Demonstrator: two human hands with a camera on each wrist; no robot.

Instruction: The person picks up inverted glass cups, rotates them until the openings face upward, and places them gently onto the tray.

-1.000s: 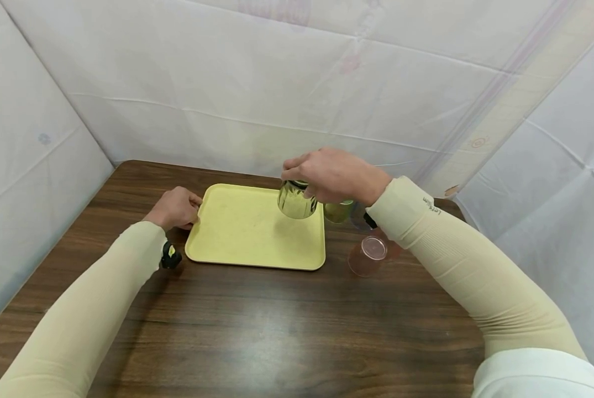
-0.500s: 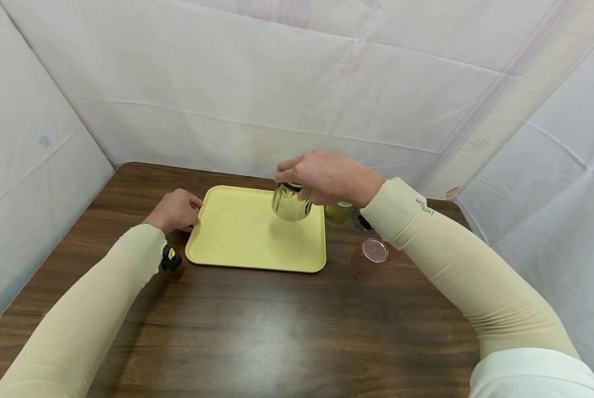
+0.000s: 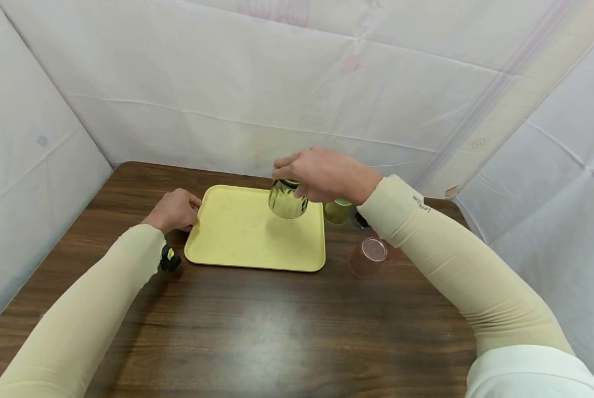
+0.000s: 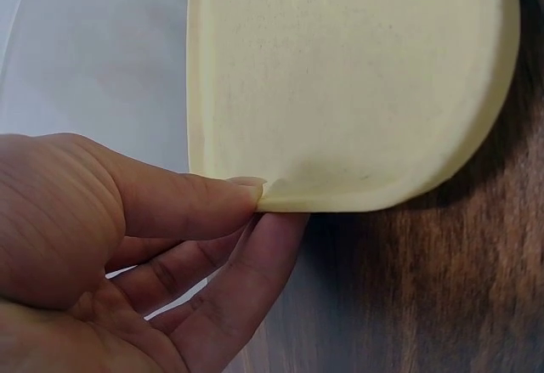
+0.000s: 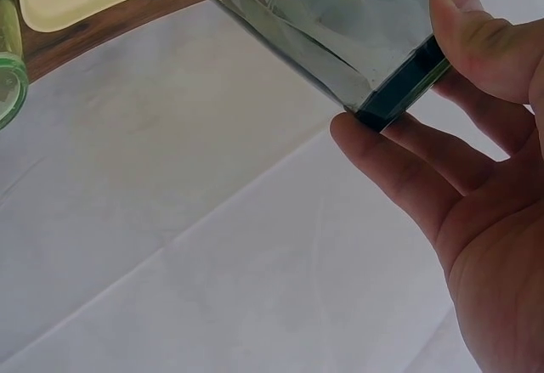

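My sleeve [image 3: 421, 203]: small unreadable print. My right hand [image 3: 326, 174] grips glass [image 3: 287, 199] above tray [image 3: 237, 243]; wrist view shows my left hand [image 3: 174, 209] pinching tray corner.

I count one yellow tray [image 3: 247, 232], three cups: one dark glass [image 3: 287, 200], one green [image 3: 337, 211], one pink [image 3: 367, 257].

The right sleeve [image 3: 426, 232] partly hides a green cup [image 3: 337, 211].

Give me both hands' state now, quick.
Left hand: pinching the tray edge.
Right hand: holding the glass by its top, above the tray.
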